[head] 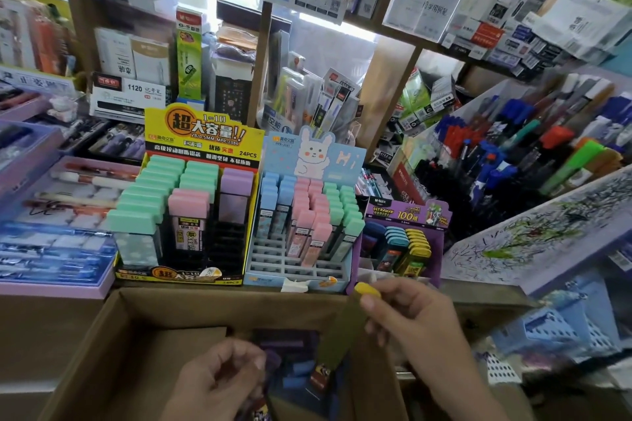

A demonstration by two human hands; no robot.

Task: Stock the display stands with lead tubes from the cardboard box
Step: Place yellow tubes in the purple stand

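Observation:
An open cardboard box point(143, 325) sits low in front of me with purple and blue lead tubes point(294, 366) inside. My right hand point(413, 318) pinches a yellow-capped lead tube point(342, 328) by its cap, hanging over the box. My left hand point(219, 383) is curled inside the box around a lead tube with a printed label point(260, 410), only its end showing. Behind the box stand three displays: a yellow stand point(201, 133) with green, pink and purple tubes, a blue rabbit stand point(307, 267) partly filled, and a small purple stand point(407, 215) with blue and yellow tubes.
Purple trays of pens point(51, 236) lie to the left. A bin of markers and pens point(513, 154) rises at the right, with a scribbled test board point(533, 232) below it and a blue basket point(561, 328) beside the box. Packed shelves fill the back.

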